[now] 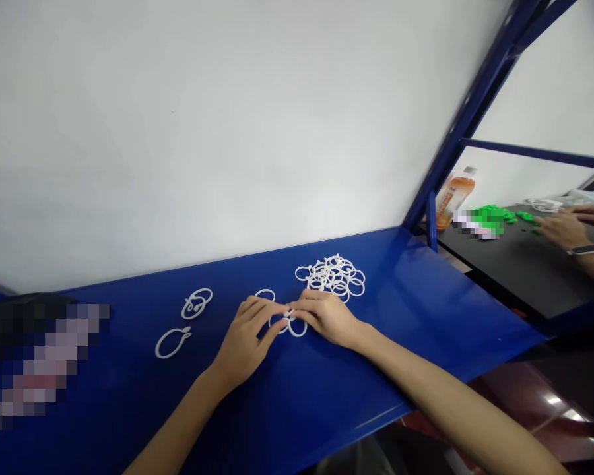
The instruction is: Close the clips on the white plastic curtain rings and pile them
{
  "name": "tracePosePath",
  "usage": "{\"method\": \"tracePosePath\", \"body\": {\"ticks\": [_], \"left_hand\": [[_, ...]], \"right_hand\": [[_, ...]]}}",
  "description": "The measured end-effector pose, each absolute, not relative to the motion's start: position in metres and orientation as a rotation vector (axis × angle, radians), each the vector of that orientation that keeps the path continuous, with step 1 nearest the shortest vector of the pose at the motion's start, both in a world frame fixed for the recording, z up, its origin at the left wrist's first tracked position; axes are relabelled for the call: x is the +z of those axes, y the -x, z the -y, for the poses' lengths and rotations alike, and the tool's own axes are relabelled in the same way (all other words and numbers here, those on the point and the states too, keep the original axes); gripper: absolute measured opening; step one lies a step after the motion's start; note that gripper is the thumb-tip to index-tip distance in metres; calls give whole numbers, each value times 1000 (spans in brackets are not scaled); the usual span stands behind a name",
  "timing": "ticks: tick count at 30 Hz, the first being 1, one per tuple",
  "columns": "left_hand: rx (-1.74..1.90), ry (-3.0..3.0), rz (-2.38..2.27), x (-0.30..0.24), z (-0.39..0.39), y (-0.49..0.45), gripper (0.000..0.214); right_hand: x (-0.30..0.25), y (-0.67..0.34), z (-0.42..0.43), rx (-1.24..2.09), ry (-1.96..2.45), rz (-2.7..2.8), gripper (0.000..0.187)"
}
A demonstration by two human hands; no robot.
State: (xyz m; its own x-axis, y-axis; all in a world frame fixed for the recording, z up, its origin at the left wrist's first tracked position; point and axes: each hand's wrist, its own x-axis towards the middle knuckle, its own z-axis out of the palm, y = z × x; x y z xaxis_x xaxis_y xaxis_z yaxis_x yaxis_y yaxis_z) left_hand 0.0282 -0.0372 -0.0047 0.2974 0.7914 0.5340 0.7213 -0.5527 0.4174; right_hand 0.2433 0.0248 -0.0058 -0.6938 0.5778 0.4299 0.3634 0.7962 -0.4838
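Several white plastic rings, each with a small knob or clip on its rim, lie on the blue table. My left hand [245, 336] and my right hand [327, 316] meet at the middle, fingertips pinched close together. A white ring [298, 334] hangs below my right fingertips, and part of another ring [272, 328] shows beside my left fingers. The exact grip on their knobs is hidden by the fingers. Just behind my left hand, one more ring [265, 291] is partly covered. A heap of rings [332, 276] lies beyond my right hand.
Left of my hands are a loose ring [164, 356] and a small overlapping group of rings [198, 303]. The blue tabletop [297, 409] meets a white wall. A blue frame post [455, 132] stands right. Beyond it, another person's hands [564, 231] are near green pieces [490, 212] and a bottle [455, 198].
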Motion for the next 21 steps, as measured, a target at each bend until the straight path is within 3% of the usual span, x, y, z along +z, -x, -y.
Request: {"method": "tracePosePath", "body": {"ticks": [10,14,21], "left_hand": [[1271,-2202,-1641,-1,33,-28,13],[1232,-2018,-1676,0,34,-27,21],[1167,-1820,-1556,-2,37,-24,27]], "right_hand": [[12,-243,-14,456,602,2313,35],[8,-242,-11,444,561,2328,23],[2,-240,-12,571,561,2225,18]]}}
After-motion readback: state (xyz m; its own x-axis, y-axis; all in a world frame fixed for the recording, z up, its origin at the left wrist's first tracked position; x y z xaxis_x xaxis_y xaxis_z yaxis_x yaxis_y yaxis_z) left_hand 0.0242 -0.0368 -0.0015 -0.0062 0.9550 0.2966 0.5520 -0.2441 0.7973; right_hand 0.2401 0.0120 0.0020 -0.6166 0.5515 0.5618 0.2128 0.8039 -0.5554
